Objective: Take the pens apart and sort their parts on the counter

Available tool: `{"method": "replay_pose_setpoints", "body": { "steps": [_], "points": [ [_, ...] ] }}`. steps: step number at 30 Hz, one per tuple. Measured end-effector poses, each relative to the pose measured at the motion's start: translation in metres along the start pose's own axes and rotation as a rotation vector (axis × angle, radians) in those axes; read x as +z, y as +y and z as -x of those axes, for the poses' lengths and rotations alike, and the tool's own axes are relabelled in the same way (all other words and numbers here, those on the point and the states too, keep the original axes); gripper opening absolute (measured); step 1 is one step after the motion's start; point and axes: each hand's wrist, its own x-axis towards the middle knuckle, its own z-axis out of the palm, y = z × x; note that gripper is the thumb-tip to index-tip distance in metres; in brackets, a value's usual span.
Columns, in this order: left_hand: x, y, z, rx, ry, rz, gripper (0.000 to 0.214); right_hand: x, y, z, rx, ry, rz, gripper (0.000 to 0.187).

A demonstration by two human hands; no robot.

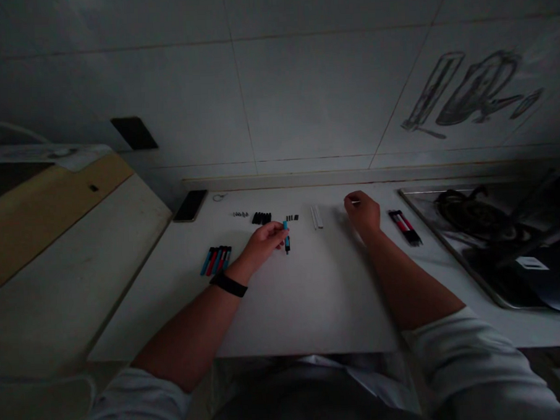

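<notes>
My left hand is closed round a blue marker barrel with a black tip, held just above the white board. My right hand is curled, pinching a thin white stick near the back of the board. Two more white sticks lie between the hands. A row of black caps and small black bits lie behind my left hand. Blue and red markers lie in a bunch at the left; red and black markers lie at the right.
A dark phone lies at the board's back left corner, with a small ring and tiny metal parts nearby. A gas stove sits at the right. A wooden-edged counter stands at the left. The tiled wall rises behind.
</notes>
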Motion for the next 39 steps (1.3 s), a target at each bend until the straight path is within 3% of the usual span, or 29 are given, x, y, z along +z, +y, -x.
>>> {"method": "replay_pose_setpoints", "body": {
  "steps": [2,6,9,11,20,39],
  "points": [
    [0.0,-0.002,0.0,0.025,0.01,-0.035,0.033,0.0,-0.013,0.007,0.011,-0.033,-0.217,0.022],
    [0.003,0.001,0.004,0.121,0.01,-0.15,0.027,0.0,-0.046,0.032,0.038,-0.306,-0.668,0.03],
    [0.007,0.008,0.01,0.179,-0.024,-0.256,0.022,0.0,-0.067,0.053,-0.038,-0.536,-0.767,0.031],
    [0.009,0.013,0.014,0.213,-0.033,-0.34,0.019,0.001,-0.075,0.063,-0.121,-0.606,-0.75,0.03],
    [0.01,0.015,0.016,0.324,-0.046,-0.523,0.011,0.002,-0.085,0.078,-0.443,-0.498,-0.478,0.021],
    [0.01,0.013,0.016,0.388,-0.048,-0.562,0.012,-0.003,-0.093,0.088,-0.538,-0.454,-0.369,0.019]
  ]
}}
